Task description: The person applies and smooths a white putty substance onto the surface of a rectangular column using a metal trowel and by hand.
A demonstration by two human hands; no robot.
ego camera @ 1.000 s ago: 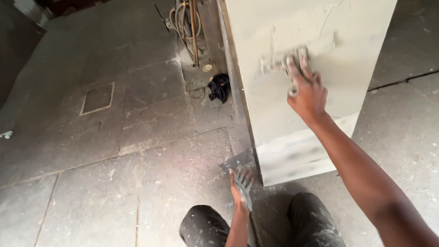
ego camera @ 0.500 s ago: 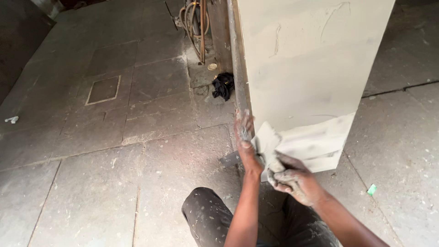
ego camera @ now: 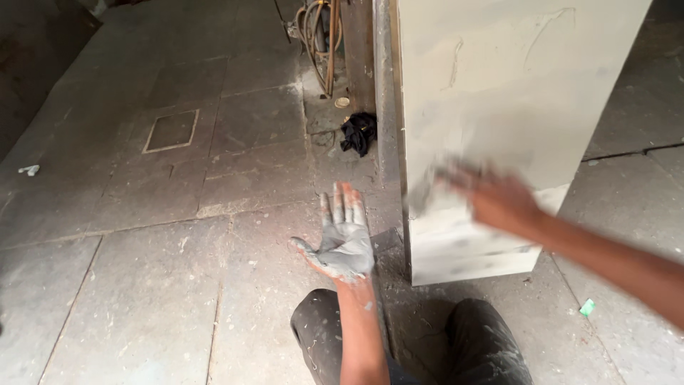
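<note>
Most of the panel (ego camera: 513, 78) already looks skimmed; only the bottom strip is patchy. Left hand (ego camera: 344, 239) is flat open, palm caked with grey putty. Right hand (ego camera: 499, 199) at the panel's lower face is too blurred to tell its grip.

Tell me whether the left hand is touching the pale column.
Apart. The head view shows the left hand held open, palm up and coated in grey putty, with bare floor visible between it and the pale column.

Grey putty coats the left hand (ego camera: 345, 246); the pillar (ego camera: 499, 107) is off-white, the rag (ego camera: 358, 132) black.
</note>
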